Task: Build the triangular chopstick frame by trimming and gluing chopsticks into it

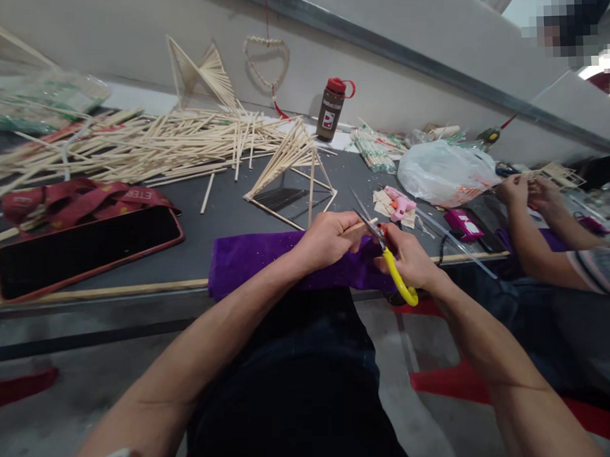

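My left hand (330,239) is closed on a short piece of pale wooden stick (367,224), above a purple cloth (256,253) at the table's front edge. In my right hand (410,255) are scissors with yellow handles (397,275), their blades pointing up and left beside the stick's end. Fingers of my right hand are wrapped round the scissors; part of them is hidden. Behind my left hand stands a frame of glued sticks (282,159), its slats fanned out.
A large pile of loose sticks (156,144) covers the back left, behind a phone (90,252) and red lanyard (84,203). Farther right are a bottle (329,111), a pink glue gun (400,203), a plastic bag (446,172) and another person's hands (526,193).
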Motion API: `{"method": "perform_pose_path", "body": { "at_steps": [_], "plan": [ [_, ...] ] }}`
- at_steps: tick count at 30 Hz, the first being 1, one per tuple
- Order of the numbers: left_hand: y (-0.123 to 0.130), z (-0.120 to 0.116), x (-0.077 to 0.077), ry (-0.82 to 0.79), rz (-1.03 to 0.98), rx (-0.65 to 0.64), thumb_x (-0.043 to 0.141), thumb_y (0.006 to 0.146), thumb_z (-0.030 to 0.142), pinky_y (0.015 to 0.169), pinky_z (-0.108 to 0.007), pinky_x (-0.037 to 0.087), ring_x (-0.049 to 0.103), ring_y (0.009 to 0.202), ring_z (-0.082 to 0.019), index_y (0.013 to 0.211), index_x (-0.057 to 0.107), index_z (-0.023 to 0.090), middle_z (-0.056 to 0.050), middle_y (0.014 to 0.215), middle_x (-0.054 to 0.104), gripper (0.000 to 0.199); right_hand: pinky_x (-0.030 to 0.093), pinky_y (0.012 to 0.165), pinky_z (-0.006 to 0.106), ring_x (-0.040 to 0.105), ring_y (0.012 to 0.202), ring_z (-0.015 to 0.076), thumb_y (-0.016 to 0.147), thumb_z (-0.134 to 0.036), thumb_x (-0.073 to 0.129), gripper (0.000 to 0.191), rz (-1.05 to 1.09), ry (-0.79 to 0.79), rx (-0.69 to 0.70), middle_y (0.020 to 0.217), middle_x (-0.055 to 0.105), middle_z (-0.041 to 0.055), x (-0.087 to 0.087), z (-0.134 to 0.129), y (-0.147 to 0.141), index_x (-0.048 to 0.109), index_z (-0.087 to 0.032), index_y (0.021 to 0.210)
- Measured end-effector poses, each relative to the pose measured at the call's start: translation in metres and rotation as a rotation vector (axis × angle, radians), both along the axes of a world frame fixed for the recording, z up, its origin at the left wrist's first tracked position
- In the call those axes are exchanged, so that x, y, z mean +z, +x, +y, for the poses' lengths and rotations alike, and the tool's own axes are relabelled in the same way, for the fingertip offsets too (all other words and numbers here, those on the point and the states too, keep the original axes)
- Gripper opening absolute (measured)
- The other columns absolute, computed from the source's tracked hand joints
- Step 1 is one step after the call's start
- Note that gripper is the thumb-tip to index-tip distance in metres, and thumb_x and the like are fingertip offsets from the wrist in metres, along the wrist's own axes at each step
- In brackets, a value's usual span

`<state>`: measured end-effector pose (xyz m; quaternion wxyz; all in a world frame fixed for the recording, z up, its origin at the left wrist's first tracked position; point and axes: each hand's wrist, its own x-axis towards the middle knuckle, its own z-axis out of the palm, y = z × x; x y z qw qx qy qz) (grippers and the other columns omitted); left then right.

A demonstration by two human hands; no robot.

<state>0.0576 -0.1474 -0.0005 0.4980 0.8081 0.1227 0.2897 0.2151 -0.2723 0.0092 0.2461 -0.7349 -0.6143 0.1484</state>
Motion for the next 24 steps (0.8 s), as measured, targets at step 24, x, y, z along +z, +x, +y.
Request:
{"method": "perform_pose_path", "body": {
  "at_steps": [24],
  "plan": [
    [-0.037,-0.004,-0.001,-0.258,-0.134,0.026,0.057,0.077,0.019,0.052,-0.019,0.039,0.050,0.052,-0.008,0.077,0.062,0.016,0.004,0.056,0.056,0.006,0.040,0.069,0.034,0.049,0.080,0.0227,0.066,-0.049,0.068,0.054,-0.296,0.056,0.166,0.095,0.052,0.0074,0.006,0.012,-0.014,0.043,-0.019,0.103]
  ]
}}
